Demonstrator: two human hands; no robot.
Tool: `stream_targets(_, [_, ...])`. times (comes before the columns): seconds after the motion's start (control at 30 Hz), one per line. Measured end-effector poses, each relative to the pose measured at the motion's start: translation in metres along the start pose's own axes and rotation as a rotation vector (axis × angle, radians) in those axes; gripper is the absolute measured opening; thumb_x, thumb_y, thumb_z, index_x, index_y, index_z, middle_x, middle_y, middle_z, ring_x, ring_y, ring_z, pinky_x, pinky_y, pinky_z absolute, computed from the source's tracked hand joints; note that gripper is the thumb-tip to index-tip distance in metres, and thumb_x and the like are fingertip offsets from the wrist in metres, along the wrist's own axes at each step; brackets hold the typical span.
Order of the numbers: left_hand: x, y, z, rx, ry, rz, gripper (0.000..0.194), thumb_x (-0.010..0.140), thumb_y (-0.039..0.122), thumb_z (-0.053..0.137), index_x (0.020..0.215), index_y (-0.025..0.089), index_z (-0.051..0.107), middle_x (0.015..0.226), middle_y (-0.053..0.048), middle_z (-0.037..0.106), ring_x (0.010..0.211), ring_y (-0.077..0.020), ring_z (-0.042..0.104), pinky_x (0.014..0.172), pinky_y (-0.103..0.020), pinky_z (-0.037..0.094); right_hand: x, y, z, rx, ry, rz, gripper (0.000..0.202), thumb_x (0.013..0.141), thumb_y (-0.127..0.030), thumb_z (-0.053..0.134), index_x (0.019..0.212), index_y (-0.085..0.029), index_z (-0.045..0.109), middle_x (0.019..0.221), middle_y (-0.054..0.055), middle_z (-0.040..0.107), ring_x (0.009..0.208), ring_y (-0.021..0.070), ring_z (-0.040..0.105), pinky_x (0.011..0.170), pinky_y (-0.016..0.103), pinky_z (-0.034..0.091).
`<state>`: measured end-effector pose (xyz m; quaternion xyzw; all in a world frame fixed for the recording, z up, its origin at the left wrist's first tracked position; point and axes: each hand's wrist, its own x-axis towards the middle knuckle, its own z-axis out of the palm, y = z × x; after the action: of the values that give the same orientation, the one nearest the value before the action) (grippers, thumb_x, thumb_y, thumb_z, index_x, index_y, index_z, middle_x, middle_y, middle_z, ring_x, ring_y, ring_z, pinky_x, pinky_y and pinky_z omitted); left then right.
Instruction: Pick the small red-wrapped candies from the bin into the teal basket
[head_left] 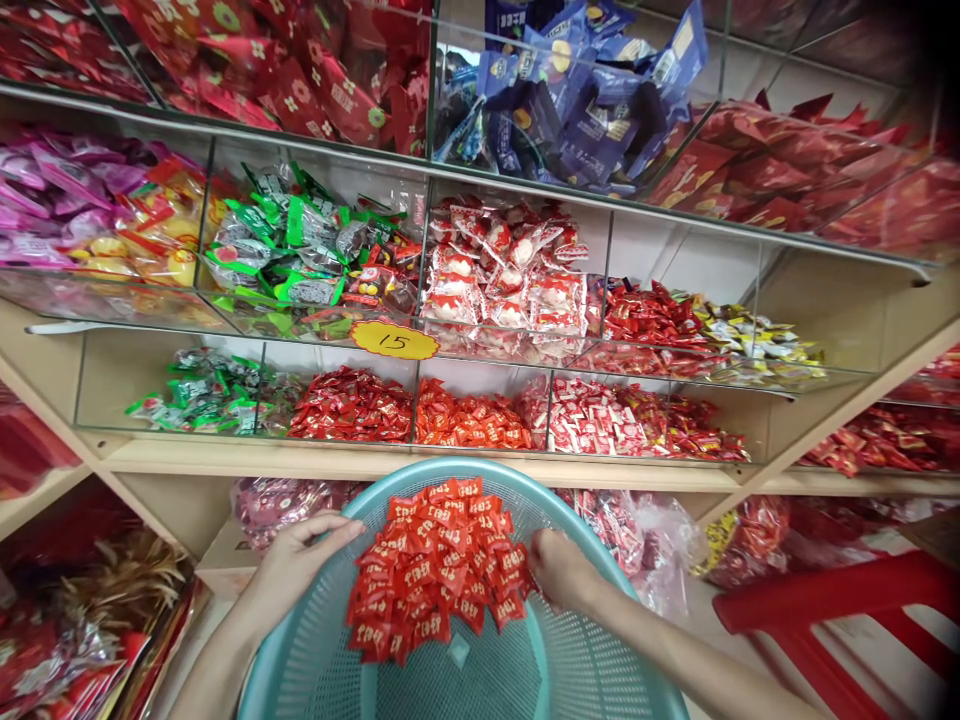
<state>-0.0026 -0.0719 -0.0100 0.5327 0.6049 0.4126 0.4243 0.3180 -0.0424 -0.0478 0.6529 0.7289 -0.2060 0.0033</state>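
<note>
A teal perforated basket (600, 640) stands at the bottom centre. Inside its upper part is a cluster of small red candy packets (442, 560) with pale lettering; the basket's bottom shows bare below them. My left hand (311, 550) is at the basket's left rim, thumb and fingers apart, with nothing seen between them. On the right, inside the rim, my right hand (559, 570) is closed against the right edge of the packets. Its fingertips are partly hidden, so what it grips is hard to make out.
Glass-fronted shelves rise ahead, holding red candies (352, 405), green packets (307, 240) and blue packets (592, 110). A yellow price tag (394, 340) reads 15. A red stool (832, 600) stands right; bagged candies (637, 535) lie under the shelf.
</note>
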Motion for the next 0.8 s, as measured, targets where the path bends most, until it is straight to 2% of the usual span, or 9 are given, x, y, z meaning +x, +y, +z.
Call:
stream_targets(0.13, [0.001,-0.007,-0.001,0.01,0.004,-0.014,0.027,0.064,0.042,0.06,0.076,0.019,0.068,0.083,-0.001,0.065,0.081,-0.019,0.056,0.072,-0.025,0.042,0.001,-0.005,0.001,-0.189,0.088,0.014,0.022,0.074,-0.014,0.037,0.072,-0.011,0.058,0.077,0.015,0.064,0.069,0.02,0.061,0.055,0.025,0.039])
stream_targets(0.27, [0.001,-0.007,-0.002,0.022,0.001,-0.028,0.028,0.064,0.043,0.059,0.076,0.02,0.067,0.082,-0.001,0.065,0.08,-0.0195,0.057,0.069,-0.024,0.043,0.001,-0.006,0.0,-0.253,0.073,0.032,0.025,0.076,-0.013,0.035,0.076,-0.011,0.06,0.08,0.014,0.063,0.073,0.021,0.06,0.057,0.026,0.038])
stream_targets(0.37, [0.002,-0.006,-0.002,0.028,0.006,-0.022,0.027,0.063,0.043,0.06,0.075,0.02,0.068,0.081,-0.001,0.065,0.08,-0.0201,0.057,0.07,-0.024,0.043,-0.001,-0.009,-0.011,-0.266,0.107,-0.007,0.024,0.078,-0.017,0.036,0.077,-0.011,0.059,0.08,0.014,0.062,0.075,0.0205,0.059,0.06,0.026,0.037])
stream_targets(0.43, [0.002,-0.007,-0.002,0.025,0.008,-0.013,0.027,0.063,0.042,0.06,0.075,0.02,0.068,0.082,-0.001,0.066,0.082,-0.0205,0.057,0.072,-0.025,0.043,-0.002,-0.015,-0.027,-0.262,0.161,-0.053,0.023,0.079,-0.021,0.038,0.077,-0.012,0.059,0.081,0.013,0.061,0.076,0.0195,0.058,0.061,0.026,0.036])
stream_targets(0.53, [0.004,-0.009,-0.002,0.021,-0.009,-0.022,0.028,0.064,0.043,0.059,0.077,0.02,0.068,0.084,-0.001,0.066,0.084,-0.0209,0.056,0.075,-0.026,0.043,0.002,-0.028,-0.064,-0.202,0.232,-0.147,0.021,0.078,-0.026,0.042,0.073,-0.014,0.059,0.075,0.01,0.061,0.068,0.0157,0.056,0.057,0.023,0.034])
stream_targets(0.67, [0.005,-0.009,-0.003,0.044,-0.025,-0.022,0.029,0.064,0.045,0.058,0.078,0.02,0.067,0.086,-0.001,0.065,0.087,-0.0214,0.056,0.079,-0.027,0.042,0.024,-0.051,-0.112,-0.113,0.393,-0.374,0.019,0.079,-0.024,0.041,0.075,-0.017,0.058,0.069,0.003,0.06,0.062,0.0111,0.053,0.056,0.02,0.033])
stream_targets(0.73, [0.004,-0.007,-0.002,0.056,-0.014,-0.016,0.03,0.064,0.045,0.058,0.077,0.02,0.067,0.086,-0.002,0.065,0.087,-0.022,0.056,0.08,-0.028,0.042,0.042,-0.062,-0.125,-0.133,0.496,-0.409,0.017,0.078,-0.024,0.043,0.078,-0.018,0.059,0.076,0.003,0.06,0.068,0.0115,0.053,0.061,0.02,0.033])
stream_targets(0.8, [0.003,-0.006,-0.002,0.061,-0.006,-0.016,0.031,0.064,0.046,0.058,0.076,0.019,0.067,0.086,-0.002,0.066,0.087,-0.0227,0.056,0.08,-0.029,0.042,0.06,-0.072,-0.128,-0.185,0.53,-0.43,0.017,0.078,-0.025,0.044,0.08,-0.018,0.06,0.082,0.004,0.059,0.076,0.0125,0.052,0.066,0.021,0.034])
